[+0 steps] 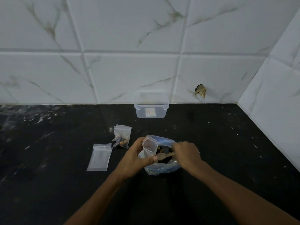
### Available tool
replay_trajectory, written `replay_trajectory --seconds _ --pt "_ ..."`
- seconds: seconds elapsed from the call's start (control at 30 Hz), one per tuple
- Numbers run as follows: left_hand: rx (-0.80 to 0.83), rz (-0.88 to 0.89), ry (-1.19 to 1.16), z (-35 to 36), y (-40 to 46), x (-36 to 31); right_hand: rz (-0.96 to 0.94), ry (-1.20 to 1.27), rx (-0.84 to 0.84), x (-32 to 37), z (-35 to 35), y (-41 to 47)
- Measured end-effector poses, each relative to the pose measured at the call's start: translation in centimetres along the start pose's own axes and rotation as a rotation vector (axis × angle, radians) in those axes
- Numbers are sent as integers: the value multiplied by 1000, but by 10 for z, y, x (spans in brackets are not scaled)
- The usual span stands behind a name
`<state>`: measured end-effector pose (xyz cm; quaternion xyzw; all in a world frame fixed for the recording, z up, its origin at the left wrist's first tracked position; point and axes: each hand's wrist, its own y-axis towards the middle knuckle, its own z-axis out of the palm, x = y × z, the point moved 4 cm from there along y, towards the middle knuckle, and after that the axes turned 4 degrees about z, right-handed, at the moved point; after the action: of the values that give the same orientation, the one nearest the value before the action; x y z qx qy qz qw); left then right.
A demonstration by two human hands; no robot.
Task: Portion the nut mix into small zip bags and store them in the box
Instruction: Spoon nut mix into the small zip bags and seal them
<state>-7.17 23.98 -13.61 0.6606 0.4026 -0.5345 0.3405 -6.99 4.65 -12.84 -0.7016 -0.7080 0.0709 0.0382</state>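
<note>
two hands meet over the big nut mix bag (162, 166), a clear pouch with blue print that sits on the black bench (211, 143) near the middle of the view, its mouth spread wide and dark nuts showing inside. the left hand (138, 157) curls around a small zip bag (150, 148), thumb across the front and fingers behind, holding it upright with its mouth open just above the big bag's left rim. the right hand (186, 154) pinches the handle of a wooden spoon (164, 155), whose bowl lies down in the nuts right beside the small bag; whether the bowl carries any nuts is hard to tell.

just to the left, a filled zip bag (122, 137) stands propped on the bench with a small heap of nuts in its bottom. nearer the left and a little closer to the person, an empty zip bag (99, 157) lies flat, apart from the filled one.

behind them all, against the wall, a clear plastic box (151, 105) stands with no lid on it, a white label on its front face. white marbled wall tiles (129, 30) rise behind the bench and turn a corner at the right, and one tile (201, 91) low on the back wall has a broken hole to the right of the box. pale specks and smears dot the bench.
</note>
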Motion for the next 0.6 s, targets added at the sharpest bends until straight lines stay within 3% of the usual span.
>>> replay_trajectory --seconds 0.23,0.37,0.47,0.6 --pt "29 -5 -21 -7 2 3 86 422 144 -19 -9 14" --pt "67 -23 -14 -5 4 6 93 395 67 -22 -9 18" --pt "78 -35 -12 -3 5 8 98 257 102 -20 -6 16" --pt "82 -37 -29 -1 7 14 116 377 63 -20 2 17"
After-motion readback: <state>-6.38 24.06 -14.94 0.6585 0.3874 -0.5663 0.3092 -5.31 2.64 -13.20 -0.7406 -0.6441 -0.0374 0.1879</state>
